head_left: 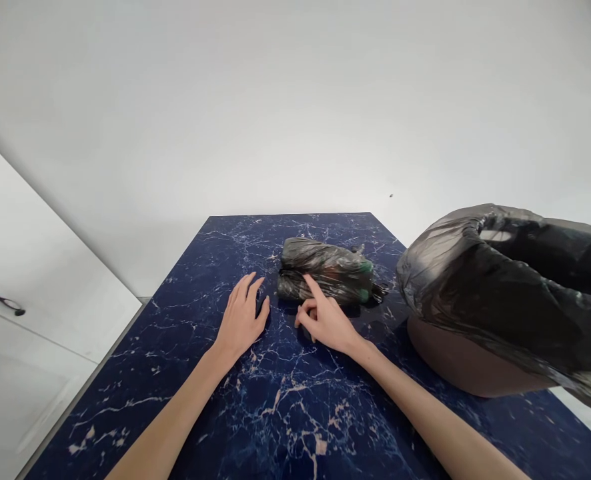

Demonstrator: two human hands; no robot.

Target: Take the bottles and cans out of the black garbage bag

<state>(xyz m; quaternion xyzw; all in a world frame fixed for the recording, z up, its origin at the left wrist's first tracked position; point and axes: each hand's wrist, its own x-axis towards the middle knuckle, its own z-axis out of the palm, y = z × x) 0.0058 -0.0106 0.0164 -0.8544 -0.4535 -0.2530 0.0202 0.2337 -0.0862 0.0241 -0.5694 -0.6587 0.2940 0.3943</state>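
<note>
A rolled bundle of black plastic bags (331, 272) lies on the dark blue marbled tabletop (285, 400), near its far middle. My right hand (325, 319) rests just in front of the bundle, its index finger stretched out and touching the near side, the other fingers curled. My left hand (242, 317) lies flat on the tabletop to the left of the bundle, fingers together, holding nothing and a short gap away from the plastic.
A brown bin lined with a black plastic bag (505, 293) stands at the right, its rim tilted toward the table. A white cabinet with a dark handle (5, 303) is at the left. A plain white wall rises behind the table.
</note>
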